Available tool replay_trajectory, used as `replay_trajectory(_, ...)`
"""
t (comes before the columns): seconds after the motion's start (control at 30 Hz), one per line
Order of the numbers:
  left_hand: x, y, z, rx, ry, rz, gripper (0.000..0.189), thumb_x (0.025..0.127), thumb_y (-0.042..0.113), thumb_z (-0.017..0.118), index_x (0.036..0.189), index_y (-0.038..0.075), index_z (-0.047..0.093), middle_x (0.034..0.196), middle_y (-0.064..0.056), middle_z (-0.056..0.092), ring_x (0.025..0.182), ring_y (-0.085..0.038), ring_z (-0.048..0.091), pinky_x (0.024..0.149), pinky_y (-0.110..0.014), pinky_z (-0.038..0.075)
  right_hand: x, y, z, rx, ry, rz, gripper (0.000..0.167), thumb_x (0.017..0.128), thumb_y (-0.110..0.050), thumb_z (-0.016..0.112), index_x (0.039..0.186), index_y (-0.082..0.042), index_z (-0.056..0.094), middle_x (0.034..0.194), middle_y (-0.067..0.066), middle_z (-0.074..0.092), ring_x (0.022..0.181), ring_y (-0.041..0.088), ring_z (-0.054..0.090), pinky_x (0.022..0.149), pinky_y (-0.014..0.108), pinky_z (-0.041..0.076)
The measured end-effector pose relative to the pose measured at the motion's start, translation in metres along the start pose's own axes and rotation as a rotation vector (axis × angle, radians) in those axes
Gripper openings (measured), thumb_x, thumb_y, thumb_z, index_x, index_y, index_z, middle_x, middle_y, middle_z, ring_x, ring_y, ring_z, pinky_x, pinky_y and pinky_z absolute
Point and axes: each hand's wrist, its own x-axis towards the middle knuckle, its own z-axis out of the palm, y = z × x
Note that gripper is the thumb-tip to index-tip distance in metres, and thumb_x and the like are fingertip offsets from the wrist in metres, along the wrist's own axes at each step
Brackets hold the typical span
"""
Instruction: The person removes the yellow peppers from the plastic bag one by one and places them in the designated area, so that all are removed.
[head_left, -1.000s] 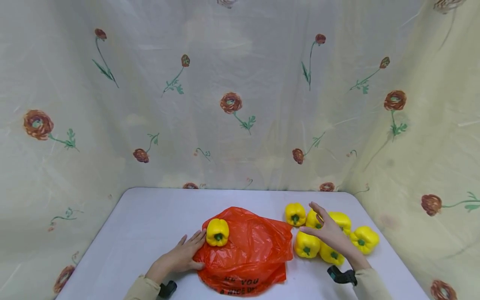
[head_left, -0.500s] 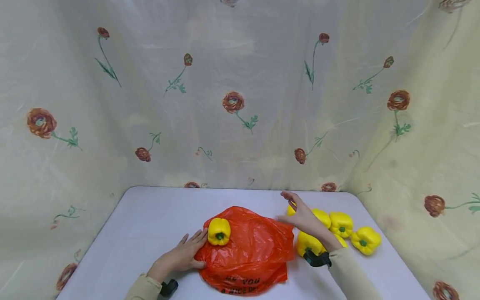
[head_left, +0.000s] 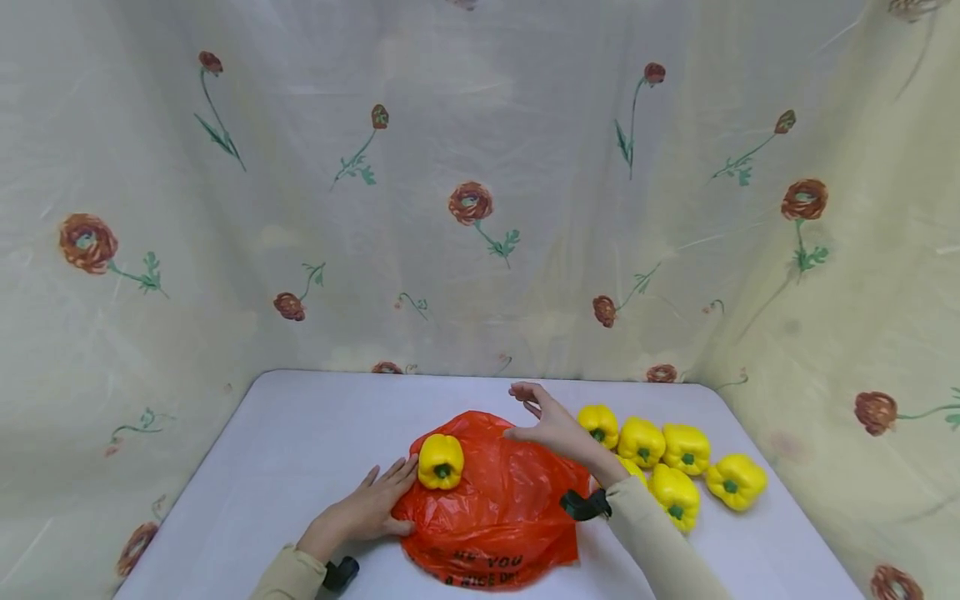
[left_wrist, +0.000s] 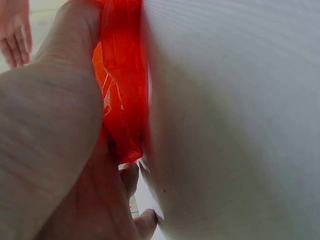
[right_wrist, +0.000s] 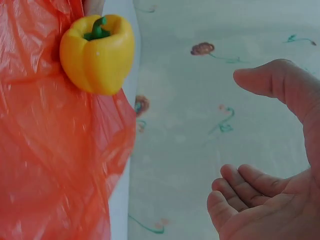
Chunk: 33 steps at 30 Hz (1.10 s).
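A red plastic bag (head_left: 517, 492) with black lettering lies flat on the white table. On its upper left part sits one yellow bell pepper (head_left: 441, 462), its green stem toward me; the right wrist view shows this pepper (right_wrist: 97, 55) too. My left hand (head_left: 367, 507) rests along the bag's left edge, fingers spread straight beside the pepper; in the left wrist view the red bag (left_wrist: 122, 80) shows against the thumb. Above the bag's far right part hovers my right hand (head_left: 551, 425), thumb and fingers parted, holding nothing, to the right of the pepper.
Several yellow bell peppers (head_left: 641, 442) are grouped on the table (head_left: 322, 425) to the right of the bag, some partly behind my right forearm. One pepper (head_left: 737, 482) lies farthest right. A flowered curtain (head_left: 465, 292) stands behind the table and at both sides.
My right hand has moved left from over the grouped peppers to above the bag, bringing nothing with it. My left hand and the pepper on the bag have stayed in place.
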Motion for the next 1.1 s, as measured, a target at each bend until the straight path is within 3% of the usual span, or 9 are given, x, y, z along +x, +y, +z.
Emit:
replay_trajectory(0.27,-0.002,-0.001,0.000,-0.003,0.007,0.008,0.095,0.083,0.054,0.067,0.154,0.009,0.023,0.163,-0.008,0.016,0.150,-0.032,0.012,0.117,-0.062,0.005,0.016,-0.005,0.028,0.016,-0.055,-0.037,0.070,0.084,-0.015,0.074,0.141,-0.001,0.036,0.139,0.014,0.046,0.133,0.031,0.042,0.116,0.049,0.028)
replay_trajectory(0.67,-0.001,-0.001,0.001,-0.014,-0.006,0.012,0.094,0.083,0.053,0.067,0.154,0.009,0.023,0.163,-0.007,0.015,0.150,-0.031,0.011,0.117,-0.062,0.004,0.035,-0.003,0.066,0.058,-0.124,0.044,0.067,0.085,-0.017,0.073,0.140,-0.004,0.038,0.144,0.014,0.044,0.135,0.038,0.039,0.109,0.055,0.036)
replay_trajectory(1.1,-0.005,0.003,-0.003,-0.012,0.001,0.009,0.094,0.083,0.052,0.069,0.154,0.009,0.023,0.163,-0.007,0.014,0.150,-0.031,0.011,0.117,-0.063,0.004,0.039,0.009,0.089,0.109,-0.188,0.085,0.071,0.085,-0.026,0.073,0.144,-0.011,0.036,0.148,0.007,0.042,0.137,0.030,0.038,0.112,0.051,0.035)
